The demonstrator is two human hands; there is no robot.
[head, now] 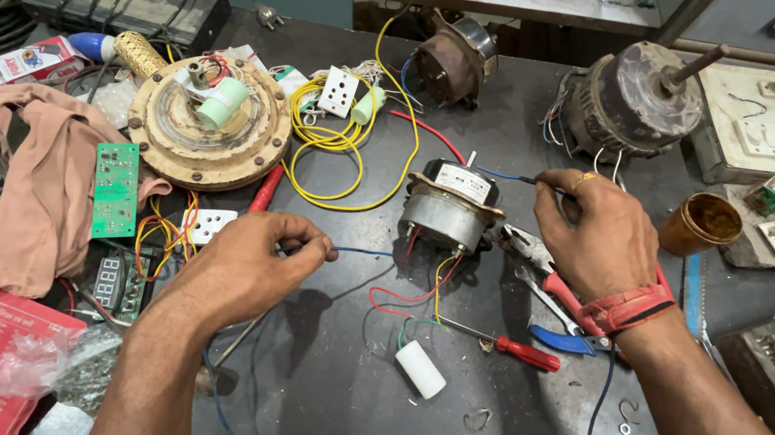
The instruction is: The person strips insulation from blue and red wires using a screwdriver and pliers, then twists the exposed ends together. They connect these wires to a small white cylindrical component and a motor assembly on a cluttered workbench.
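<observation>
- My left hand (252, 264) is pinched shut on a thin blue wire (364, 252); thumb and fingertips meet at the wire's near end, at the hand's right edge.
- My right hand (595, 235) is closed around a thin probe-like tool or wire end (526, 179) that points left; I cannot tell exactly which it is. A red band sits on that wrist.
- The small grey motor (450, 208) stands upright on the dark table (351, 404), between the 2 hands and slightly beyond them, nearer the right hand. The tip held by the right hand reaches just beside the motor's top.
- Red, yellow and blue leads run from the motor's base toward me; a white cylindrical capacitor (420, 369) lies at their end, nearer me than both hands.
- Red-handled pliers (551, 276) lie under the right hand; a red-handled screwdriver (516, 349) lies just below them.
- Left of the left hand: a green circuit board (116, 189) on a tan cloth (38, 189).
- Farther back: a round fan stator (207, 122), coiled yellow wire (332, 144), and 2 larger motors (626, 100).
</observation>
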